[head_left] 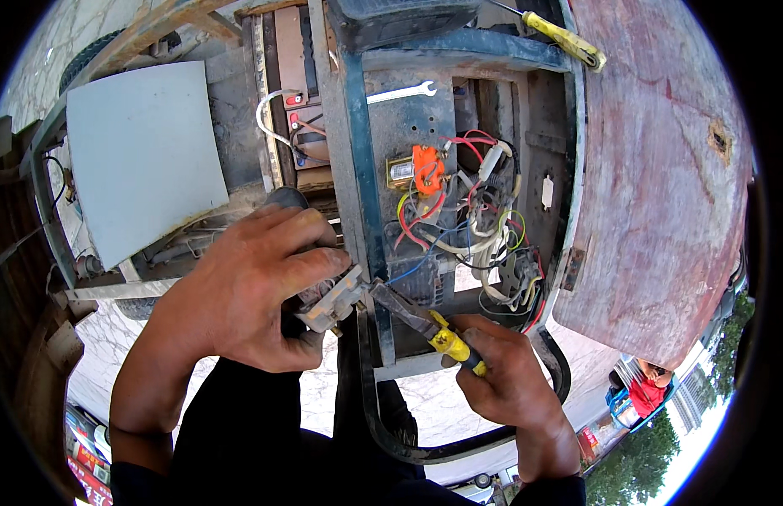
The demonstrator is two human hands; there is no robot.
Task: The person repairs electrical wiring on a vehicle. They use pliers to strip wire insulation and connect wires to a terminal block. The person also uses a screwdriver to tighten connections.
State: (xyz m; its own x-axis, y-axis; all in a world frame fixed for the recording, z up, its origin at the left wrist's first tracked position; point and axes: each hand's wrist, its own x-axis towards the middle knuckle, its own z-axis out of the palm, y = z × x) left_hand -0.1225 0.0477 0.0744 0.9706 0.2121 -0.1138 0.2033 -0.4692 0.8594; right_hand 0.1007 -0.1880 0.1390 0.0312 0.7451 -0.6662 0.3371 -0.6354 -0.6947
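Observation:
My left hand (239, 282) is closed around a dirty grey block-like part (336, 301), with its fingers curled over the top and the thumb beneath. My right hand (509, 375) grips a tool with a yellow-and-black handle (453, 344). The tool's broad, flat metal end (401, 310) points toward the grey part, close to its right side. I cannot make out whether the two touch. A thin blue wire (408, 271) runs near the tool's tip. Beyond the hands, an orange-topped electrical component (427, 170) sits among tangled wires (484, 228).
A blue-grey metal frame (359, 160) surrounds the wiring. An open-end spanner (401, 93) lies on a plate, and a yellow-handled screwdriver (568, 40) rests at the top. Batteries (305, 126) sit left of the frame bar, beside a pale sheet (147, 160). A worn reddish board (653, 169) stands right.

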